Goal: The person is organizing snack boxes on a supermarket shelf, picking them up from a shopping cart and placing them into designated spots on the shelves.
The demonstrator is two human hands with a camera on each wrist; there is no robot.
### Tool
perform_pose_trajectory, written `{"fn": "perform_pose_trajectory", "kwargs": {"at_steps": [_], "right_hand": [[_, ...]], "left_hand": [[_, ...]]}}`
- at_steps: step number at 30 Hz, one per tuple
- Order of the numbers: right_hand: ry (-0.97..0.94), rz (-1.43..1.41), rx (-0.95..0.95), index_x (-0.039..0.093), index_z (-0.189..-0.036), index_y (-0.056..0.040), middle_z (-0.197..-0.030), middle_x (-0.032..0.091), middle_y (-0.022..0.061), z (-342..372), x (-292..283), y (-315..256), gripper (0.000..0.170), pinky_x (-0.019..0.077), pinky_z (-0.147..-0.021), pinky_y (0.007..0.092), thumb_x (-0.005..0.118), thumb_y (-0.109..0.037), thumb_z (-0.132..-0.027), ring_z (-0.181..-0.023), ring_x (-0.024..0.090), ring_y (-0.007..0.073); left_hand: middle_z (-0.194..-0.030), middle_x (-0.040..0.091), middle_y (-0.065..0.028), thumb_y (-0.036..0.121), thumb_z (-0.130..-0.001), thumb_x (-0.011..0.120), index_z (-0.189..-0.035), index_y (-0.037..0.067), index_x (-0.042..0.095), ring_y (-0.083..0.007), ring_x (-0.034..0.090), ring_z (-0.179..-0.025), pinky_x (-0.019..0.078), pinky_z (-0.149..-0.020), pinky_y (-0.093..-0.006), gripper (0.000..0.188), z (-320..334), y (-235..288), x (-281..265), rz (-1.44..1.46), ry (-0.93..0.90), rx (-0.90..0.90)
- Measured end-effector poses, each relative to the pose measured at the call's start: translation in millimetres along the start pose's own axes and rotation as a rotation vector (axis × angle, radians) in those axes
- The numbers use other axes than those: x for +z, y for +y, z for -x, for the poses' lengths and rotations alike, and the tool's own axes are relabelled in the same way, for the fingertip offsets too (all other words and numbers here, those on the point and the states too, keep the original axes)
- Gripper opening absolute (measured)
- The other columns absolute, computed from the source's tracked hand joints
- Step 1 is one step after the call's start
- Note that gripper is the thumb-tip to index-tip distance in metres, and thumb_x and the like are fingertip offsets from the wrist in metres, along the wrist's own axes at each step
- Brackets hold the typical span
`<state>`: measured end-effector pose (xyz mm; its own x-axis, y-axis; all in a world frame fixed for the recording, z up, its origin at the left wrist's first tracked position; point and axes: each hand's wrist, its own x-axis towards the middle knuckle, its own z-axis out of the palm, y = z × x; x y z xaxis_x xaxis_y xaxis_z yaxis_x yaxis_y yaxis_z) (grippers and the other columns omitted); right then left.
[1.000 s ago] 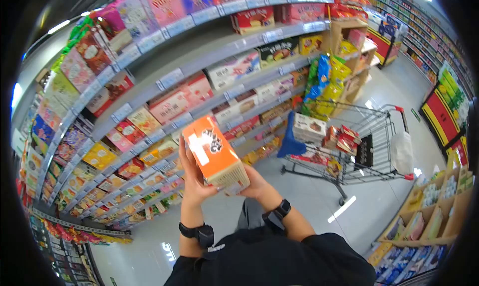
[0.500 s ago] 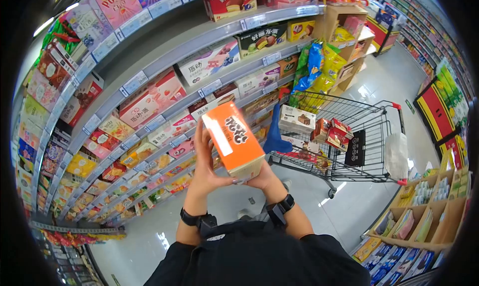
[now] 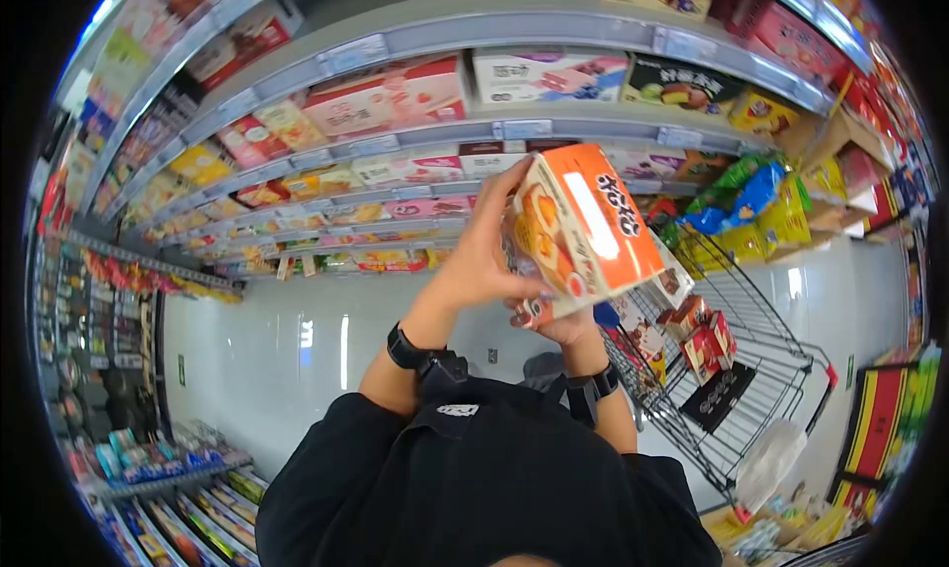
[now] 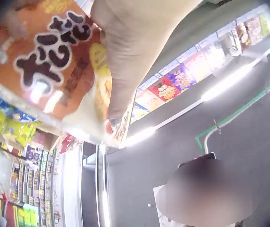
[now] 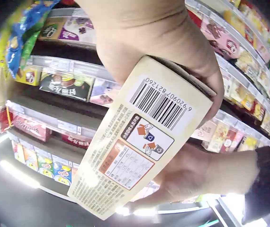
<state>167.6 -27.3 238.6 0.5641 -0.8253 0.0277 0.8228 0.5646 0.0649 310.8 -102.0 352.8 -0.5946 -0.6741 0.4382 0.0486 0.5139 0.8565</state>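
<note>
Both hands hold an orange and cream snack box (image 3: pixel 593 216) in front of the chest. My left hand (image 3: pixel 484 256) grips its left side, thumb along the lower edge, beside a printed picture of golden pastries. Under the near end is my right hand (image 3: pixel 563 325), partly hidden by the box. In the left wrist view, the left thumb (image 4: pixel 125 56) lies along a corner of the box, next to dark lettering. The right wrist view shows a cream side with a barcode (image 5: pixel 158 104), the right hand (image 5: pixel 149 38) curled round one end and the left hand (image 5: pixel 187 175) behind.
A wire shopping cart (image 3: pixel 741 359) stands at my right with several boxes inside and a white bag (image 3: pixel 771 458) at its handle. Ahead, long shelves (image 3: pixel 415 43) carry boxed snacks. Bagged snacks (image 3: pixel 741 211) hang at the right end of the shelves.
The head view has turned, so the cart now sits closer on the right. The box has moved rightward in view and tilted, showing its pastry picture. Both hands keep hold of it.
</note>
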Motion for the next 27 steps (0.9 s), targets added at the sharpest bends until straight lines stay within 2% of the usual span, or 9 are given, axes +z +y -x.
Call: {"fn": "perform_pose_trajectory", "kwargs": {"at_steps": [2, 6, 8, 13, 17, 18, 21, 24, 27], "right_hand": [[-0.104, -0.050, 0.202, 0.033, -0.135, -0.0075, -0.126, 0.042, 0.0246, -12, 0, 8, 0.078, 0.0460, -0.064, 0.0431, 0.037, -0.064, -0.082, -0.093, 0.052, 0.0311], [-0.057, -0.024, 0.371, 0.031, -0.137, -0.0101, -0.125, 0.041, 0.0267, -29, 15, 27, 0.079, 0.0489, -0.065, 0.0449, 0.039, -0.065, -0.081, -0.091, 0.051, 0.0319], [-0.071, 0.034, 0.378, 0.032, -0.136, -0.0091, -0.126, 0.041, 0.0267, -35, 26, 37, 0.077, 0.0502, -0.063, 0.0432, 0.037, -0.065, -0.082, -0.091, 0.054, 0.0315], [-0.077, 0.289, 0.374, 0.032, -0.136, -0.0076, -0.128, 0.039, 0.0276, -55, 50, 68, 0.078, 0.0529, -0.061, 0.0428, 0.035, -0.065, -0.083, -0.088, 0.057, 0.0321], [-0.202, 0.300, 0.368, 0.026, -0.139, -0.0082, -0.133, 0.032, 0.0316, -75, 52, 99, 0.082, 0.0534, -0.061, 0.0475, 0.029, -0.067, -0.083, -0.097, 0.056, 0.0414], [-0.238, 0.239, 0.369, 0.022, -0.141, -0.0095, -0.134, 0.029, 0.0330, -81, 51, 108, 0.083, 0.0531, -0.062, 0.0521, 0.029, -0.068, -0.083, -0.102, 0.053, 0.0463], [-0.168, 0.197, 0.287, 0.022, -0.141, -0.0100, -0.135, 0.030, 0.0313, -89, 48, 136, 0.081, 0.0530, -0.061, 0.0536, 0.030, -0.066, -0.083, -0.101, 0.052, 0.0480], [-0.313, 0.208, 0.135, 0.032, -0.135, -0.0062, -0.126, 0.042, 0.0249, -97, 27, 155, 0.074, 0.0535, -0.065, 0.0441, 0.046, -0.056, -0.082, -0.109, 0.047, 0.0417], [-0.071, -0.105, 0.031, 0.025, -0.140, -0.0096, -0.132, 0.039, 0.0246, -103, 29, 172, 0.079, 0.0535, -0.057, 0.0470, 0.034, -0.064, -0.083, -0.099, 0.053, 0.0481]], "left_hand": [[-0.129, 0.042, -0.0135, 0.020, -0.049, 0.083, -0.132, 0.000, 0.036, -0.0217, 0.039, -0.121, 0.0310, -0.101, -0.0367, 0.097, -3, 9, -17, -0.077, 0.065, 0.054], [-0.124, 0.048, -0.0090, 0.015, -0.050, 0.085, -0.132, 0.001, 0.036, -0.0167, 0.045, -0.115, 0.0355, -0.098, -0.0326, 0.097, 13, 27, -42, 0.339, 0.041, -0.236], [-0.122, 0.050, -0.0081, 0.014, -0.050, 0.086, -0.132, 0.000, 0.036, -0.0157, 0.046, -0.113, 0.0365, -0.097, -0.0320, 0.097, 26, 28, -54, 0.368, 0.021, -0.156], [-0.121, 0.051, -0.0066, 0.017, -0.049, 0.089, -0.130, -0.002, 0.036, -0.0136, 0.047, -0.111, 0.0382, -0.095, -0.0306, 0.098, 60, 44, -91, 0.462, 0.080, -0.082], [-0.115, 0.055, -0.0060, 0.019, -0.047, 0.090, -0.123, -0.002, 0.042, -0.0130, 0.052, -0.105, 0.0428, -0.090, -0.0300, 0.093, 85, 52, -123, 0.575, 0.187, 0.009], [-0.113, 0.057, -0.0061, 0.021, -0.045, 0.091, -0.121, -0.001, 0.043, -0.0133, 0.054, -0.102, 0.0441, -0.088, -0.0303, 0.092, 92, 50, -132, 0.538, 0.222, 0.032], [-0.113, 0.057, -0.0063, 0.022, -0.045, 0.091, -0.121, -0.001, 0.043, -0.0138, 0.054, -0.102, 0.0443, -0.088, -0.0307, 0.093, 108, 46, -148, 0.590, 0.247, 0.041], [-0.117, 0.054, -0.0070, 0.022, -0.044, 0.091, -0.125, -0.001, 0.040, -0.0149, 0.051, -0.107, 0.0423, -0.091, -0.0321, 0.098, 123, 49, -162, 0.544, 0.204, 0.020], [-0.123, 0.049, -0.0081, 0.018, -0.043, 0.090, -0.130, 0.000, 0.035, -0.0164, 0.046, -0.114, 0.0372, -0.096, -0.0329, 0.105, 134, 55, -176, 0.479, 0.174, 0.008]]}}
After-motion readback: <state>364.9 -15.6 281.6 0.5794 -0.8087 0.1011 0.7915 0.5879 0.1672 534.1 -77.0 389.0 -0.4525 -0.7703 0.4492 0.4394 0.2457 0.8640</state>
